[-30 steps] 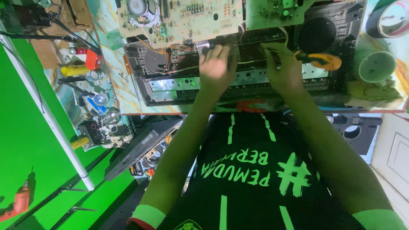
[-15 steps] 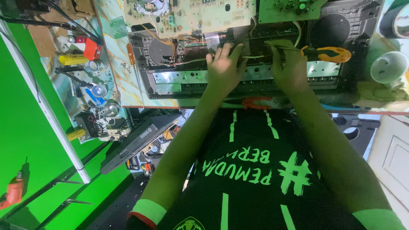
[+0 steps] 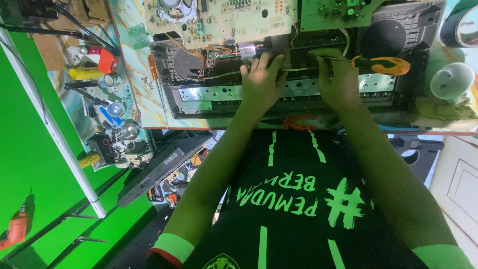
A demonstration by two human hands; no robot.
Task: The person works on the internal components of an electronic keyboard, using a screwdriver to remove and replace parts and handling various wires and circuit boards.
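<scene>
A: Two hands logged, both over the opened dark plastic keyboard chassis (image 3: pixel 298 94). Item one?

B: Left hand (image 3: pixel 260 82), fingers spread and laid flat on the chassis interior beside a grey ribbon cable (image 3: pixel 246 51); apparently steadying the housing while the other hand works.

A: Item two?

B: Right hand (image 3: pixel 339 82), curled around a screwdriver with an orange and black handle (image 3: pixel 381 63). The handle sticks out to the right and the thin shaft runs left along the hand toward the cavity. I cannot tell whether the tip is seated on anything.

A: Things about them?

B: One beige printed circuit board (image 3: pixel 224 20), tipped back from the chassis with its wires attached, likely to expose the inside. One green circuit board (image 3: pixel 338 12) beside it. One round black speaker cone (image 3: pixel 381 37) near the screwdriver handle.

A: Further out?

B: One white cup (image 3: pixel 452 79) at the right edge of the marbled tabletop (image 3: pixel 134 74). A roll of dark tape (image 3: pixel 460 25) above it. At left, a yellow cylinder (image 3: pixel 85 73), a small red box (image 3: pixel 108 62) and chromed round parts (image 3: pixel 130 129), all well apart from the hands. An orange power drill (image 3: pixel 14 230) on the green surface.
</scene>
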